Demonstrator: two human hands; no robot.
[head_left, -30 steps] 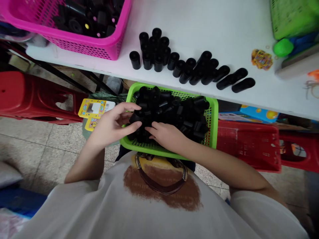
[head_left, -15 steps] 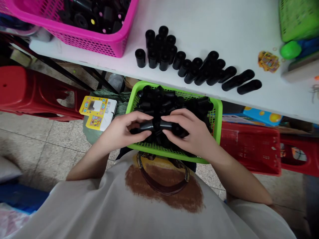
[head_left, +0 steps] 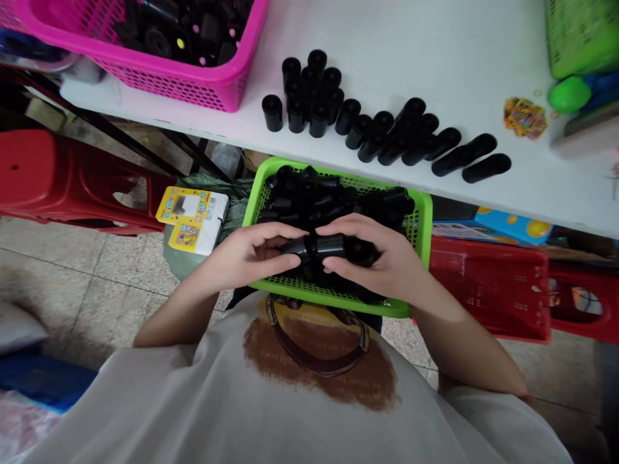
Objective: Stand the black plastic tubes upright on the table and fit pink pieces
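Over a green basket (head_left: 425, 258) on my lap, my left hand (head_left: 258, 254) pinches a black plastic tube (head_left: 296, 247) between thumb and fingers. My right hand (head_left: 374, 251) grips another black tube (head_left: 329, 247), its wider end toward my palm. The two pieces lie end to end, nearly in line; whether they are joined I cannot tell. Beneath my hands the basket holds a heap of black tube parts (head_left: 309, 193). On the white table (head_left: 435, 51) several black tubes stand upright (head_left: 316, 119), and others lean or lie toward the right (head_left: 486, 167).
A pink basket (head_left: 232, 84) with black parts sits at the table's left. At the right are picture cards (head_left: 525, 118), a green ball (head_left: 569, 95) and a green basket (head_left: 583, 38). Red stools (head_left: 29, 167), a yellow-white box (head_left: 193, 219) and a red crate (head_left: 488, 290) are below.
Both hands have shifted slightly right with the tubes, and the tubes' facing ends have come closer together. The tubes on the table stay as they were.
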